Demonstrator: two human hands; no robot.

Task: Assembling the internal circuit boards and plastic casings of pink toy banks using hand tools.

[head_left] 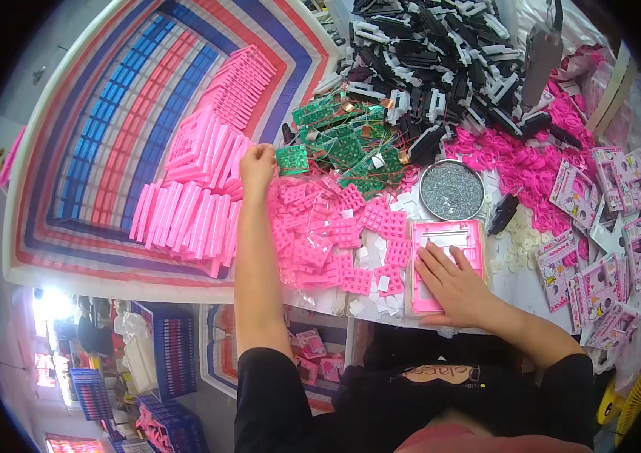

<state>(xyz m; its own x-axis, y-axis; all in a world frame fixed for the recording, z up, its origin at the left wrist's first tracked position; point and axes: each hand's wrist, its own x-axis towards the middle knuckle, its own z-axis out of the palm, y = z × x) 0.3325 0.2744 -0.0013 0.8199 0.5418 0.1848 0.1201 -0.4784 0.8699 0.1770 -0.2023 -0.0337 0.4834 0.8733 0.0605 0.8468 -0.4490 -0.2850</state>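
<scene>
My left hand (pixel 258 166) is closed in a pinch, next to a small green circuit board (pixel 292 160) and the stack of pink plastic housings (pixel 218 147). Whatever its fingertips hold, if anything, is too small to make out. My right hand (pixel 455 287) lies flat, fingers apart, on a pink plastic casing (pixel 453 230) at the table's front edge. Wires run over a heap of green circuit boards (pixel 345 143) beyond my left hand. Pink rubber keypads (pixel 309 249) and small white squares (pixel 366 257) are spread between my hands.
Behind the casing stands a round tin of screws (pixel 451 192). Black and white plastic parts (pixel 434 53) are heaped at the back, with pink loops (pixel 517 170) to their right. Printed cards (pixel 604 279) lie far right. A striped, raised-edge tray (pixel 120 128) fills the left.
</scene>
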